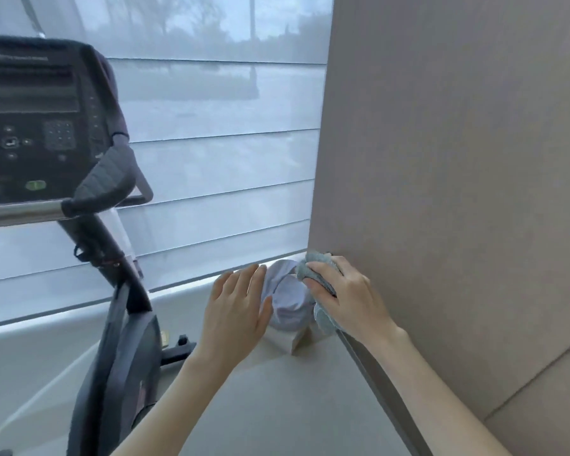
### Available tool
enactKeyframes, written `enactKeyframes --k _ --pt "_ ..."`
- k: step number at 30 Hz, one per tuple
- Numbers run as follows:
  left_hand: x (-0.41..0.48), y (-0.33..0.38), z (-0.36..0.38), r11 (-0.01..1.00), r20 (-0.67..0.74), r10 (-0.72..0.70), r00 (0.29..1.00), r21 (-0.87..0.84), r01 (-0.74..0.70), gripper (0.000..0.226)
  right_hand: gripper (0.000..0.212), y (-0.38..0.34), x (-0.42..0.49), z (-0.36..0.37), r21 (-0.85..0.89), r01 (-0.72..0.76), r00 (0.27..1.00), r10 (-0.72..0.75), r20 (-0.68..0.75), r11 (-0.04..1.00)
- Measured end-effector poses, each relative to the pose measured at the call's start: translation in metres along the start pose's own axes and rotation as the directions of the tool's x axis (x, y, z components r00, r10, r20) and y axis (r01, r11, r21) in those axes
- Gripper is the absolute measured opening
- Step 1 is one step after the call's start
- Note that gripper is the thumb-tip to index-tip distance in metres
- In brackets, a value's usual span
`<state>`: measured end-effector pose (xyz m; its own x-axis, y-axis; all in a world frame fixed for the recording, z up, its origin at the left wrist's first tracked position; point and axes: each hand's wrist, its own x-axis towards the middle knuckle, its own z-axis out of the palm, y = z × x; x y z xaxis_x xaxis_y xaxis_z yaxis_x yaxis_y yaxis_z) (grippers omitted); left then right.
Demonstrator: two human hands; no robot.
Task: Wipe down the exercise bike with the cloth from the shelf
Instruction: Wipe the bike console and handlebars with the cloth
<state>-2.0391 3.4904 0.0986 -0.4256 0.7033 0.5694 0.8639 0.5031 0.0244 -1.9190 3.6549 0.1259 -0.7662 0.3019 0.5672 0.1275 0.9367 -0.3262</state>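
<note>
Now the right grip is closed around a grey cloth, with its fingers curled over it. This is at the back corner of the shelf, close to the brown wall. The grey cloth touches a white rolled cloth that sits on the shelf. The left grip is loose, and its straight fingers touch the left side of the white roll. The exercise bike stands off to the left, well apart from both grips. Its dark screen panel is up high, and a handlebar sticks out below it. Behind is a window blind.
</note>
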Motion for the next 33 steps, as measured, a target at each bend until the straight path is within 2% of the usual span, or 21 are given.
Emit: enactKeyframes --k 7,12,20,27,33 --pt "0.043 -0.052 0.031 0.967 -0.026 -0.196 0.980 0.162 0.198 0.043 0.024 0.025 0.097 0.068 0.203 0.162 0.985 -0.170 0.021 0.966" --pt "0.099 -0.105 0.060 0.932 -0.110 -0.264 0.958 0.228 0.283 0.045 0.019 0.037 0.184 0.124 0.311 0.265 0.960 -0.278 -0.001 0.913" --pt "0.207 -0.197 0.087 0.877 -0.228 -0.305 0.925 0.311 0.366 0.045 0.020 0.048 0.335 0.190 0.416 0.355 0.928 -0.368 -0.050 0.837" --pt "0.256 -0.255 0.093 0.808 -0.257 -0.352 0.900 0.402 0.430 0.046 0.019 0.035 0.428 0.249 0.560 0.410 0.891 -0.446 -0.078 0.720" --pt "0.296 -0.286 0.091 0.683 -0.354 -0.395 0.848 0.504 0.528 0.044 0.023 0.013 0.512 0.299 0.676 0.514 0.814 -0.550 -0.189 0.529"
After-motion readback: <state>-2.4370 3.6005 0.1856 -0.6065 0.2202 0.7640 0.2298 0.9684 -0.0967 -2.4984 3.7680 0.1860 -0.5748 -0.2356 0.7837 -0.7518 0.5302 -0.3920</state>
